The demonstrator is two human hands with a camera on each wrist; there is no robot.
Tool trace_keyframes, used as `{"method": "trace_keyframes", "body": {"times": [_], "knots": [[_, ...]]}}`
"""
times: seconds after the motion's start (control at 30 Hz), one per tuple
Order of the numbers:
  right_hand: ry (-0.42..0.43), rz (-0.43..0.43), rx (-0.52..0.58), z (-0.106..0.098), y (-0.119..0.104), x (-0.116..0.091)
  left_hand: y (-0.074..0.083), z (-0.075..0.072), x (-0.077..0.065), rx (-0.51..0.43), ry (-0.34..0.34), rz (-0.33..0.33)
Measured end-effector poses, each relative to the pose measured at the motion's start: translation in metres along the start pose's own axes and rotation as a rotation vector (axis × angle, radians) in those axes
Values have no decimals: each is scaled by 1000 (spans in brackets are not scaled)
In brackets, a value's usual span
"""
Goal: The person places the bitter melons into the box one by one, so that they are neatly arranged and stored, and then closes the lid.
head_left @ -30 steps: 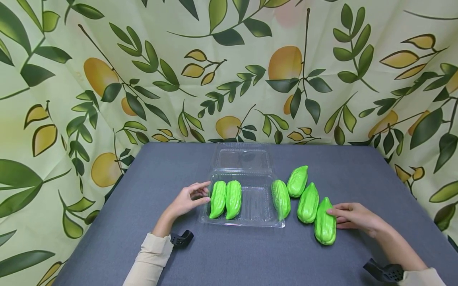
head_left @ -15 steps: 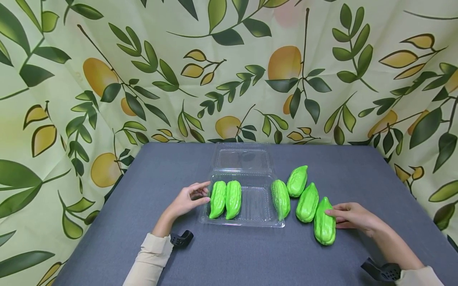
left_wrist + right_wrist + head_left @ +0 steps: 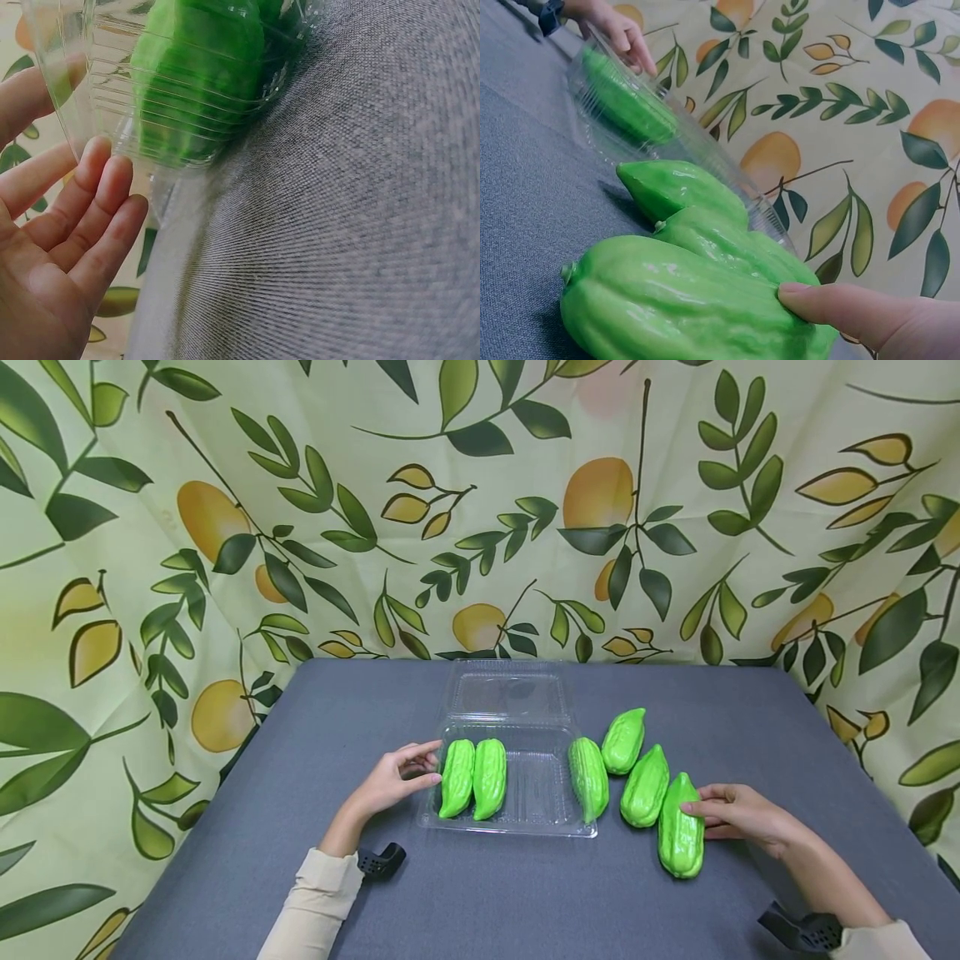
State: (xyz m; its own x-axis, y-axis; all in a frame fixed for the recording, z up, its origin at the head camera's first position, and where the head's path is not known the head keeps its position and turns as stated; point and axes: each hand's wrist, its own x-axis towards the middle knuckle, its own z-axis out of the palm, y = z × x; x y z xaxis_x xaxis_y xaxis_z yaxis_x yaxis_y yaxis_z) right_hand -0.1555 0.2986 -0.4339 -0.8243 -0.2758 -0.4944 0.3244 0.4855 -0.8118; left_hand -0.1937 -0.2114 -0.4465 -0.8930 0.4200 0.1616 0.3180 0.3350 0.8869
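In the head view my left hand [image 3: 390, 781] is at the left rim of an open clear plastic clamshell box [image 3: 536, 785]. Its thumb reaches over the rim while the other fingers stay outside, as the left wrist view shows. Two bright green bitter melons [image 3: 489, 779] lie side by side in the left part of the box, and another melon [image 3: 588, 779] leans at its right end. My right hand [image 3: 750, 818] grips the nearest bitter melon [image 3: 681, 835] outside the box, thumb [image 3: 832, 304] on top of it; its other fingers are mostly hidden.
Two more melons, a far one [image 3: 622, 742] and a middle one [image 3: 645, 787], form a slanting row between the box and my right hand. The box's lid [image 3: 508, 693] lies back behind it. A leaf-and-fruit patterned cloth [image 3: 480, 527] hangs behind the grey table [image 3: 337, 718].
My right hand and the melon it grips have shifted very slightly left, and the middle melon of the row has also moved a little left. My left hand and the box stay put.
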Motion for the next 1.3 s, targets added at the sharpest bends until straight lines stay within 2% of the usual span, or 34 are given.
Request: {"method": "trace_keyframes", "body": {"times": [0.33,0.83,1.3], "knots": [[68,25,-57,-2,-3,-1,2,0,-1,6,-3,-7],[71,-23,-48,-6,-10,-6,0,0,0,7,-4,3],[84,-69,-77,-6,-27,-3,0,0,0,3,-8,5]]}}
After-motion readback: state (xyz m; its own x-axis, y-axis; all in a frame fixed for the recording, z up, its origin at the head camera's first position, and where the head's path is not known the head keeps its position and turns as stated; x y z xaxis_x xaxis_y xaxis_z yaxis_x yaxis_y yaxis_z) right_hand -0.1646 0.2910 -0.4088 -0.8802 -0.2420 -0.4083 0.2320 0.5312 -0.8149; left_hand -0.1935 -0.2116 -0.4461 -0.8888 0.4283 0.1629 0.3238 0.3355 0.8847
